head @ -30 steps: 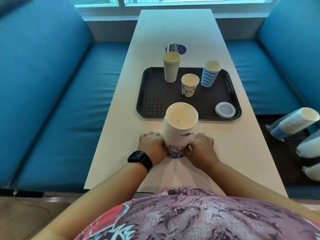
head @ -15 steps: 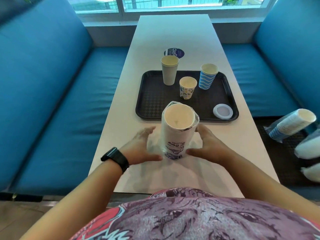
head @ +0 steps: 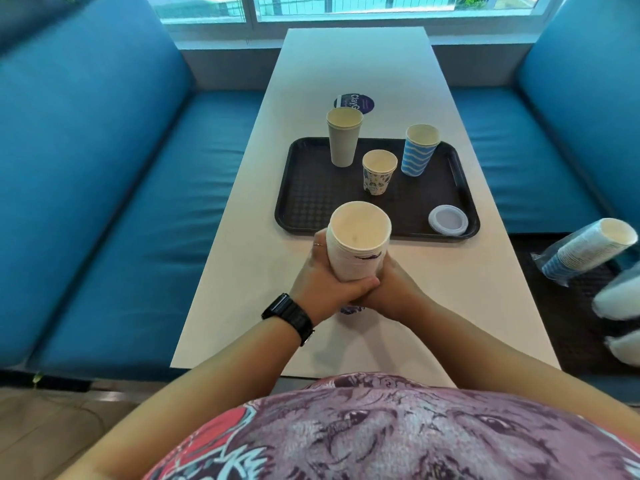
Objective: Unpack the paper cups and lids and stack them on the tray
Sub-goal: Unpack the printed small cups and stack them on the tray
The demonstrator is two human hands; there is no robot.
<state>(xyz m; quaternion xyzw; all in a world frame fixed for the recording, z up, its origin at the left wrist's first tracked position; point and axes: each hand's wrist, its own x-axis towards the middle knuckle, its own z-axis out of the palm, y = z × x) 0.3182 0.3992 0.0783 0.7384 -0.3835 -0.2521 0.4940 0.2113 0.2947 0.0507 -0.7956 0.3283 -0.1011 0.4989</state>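
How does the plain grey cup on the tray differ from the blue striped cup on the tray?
The grey cup is plain; the blue striped cup carries wavy blue and white bands. The grey cup looks taller and stands at the tray's far left, the striped cup at its far right. Both stand upright, open end up.

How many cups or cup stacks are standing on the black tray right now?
3: a tall grey cup stack at the far left, a small patterned cup mid-tray, and a blue-striped stack far right of the tray.
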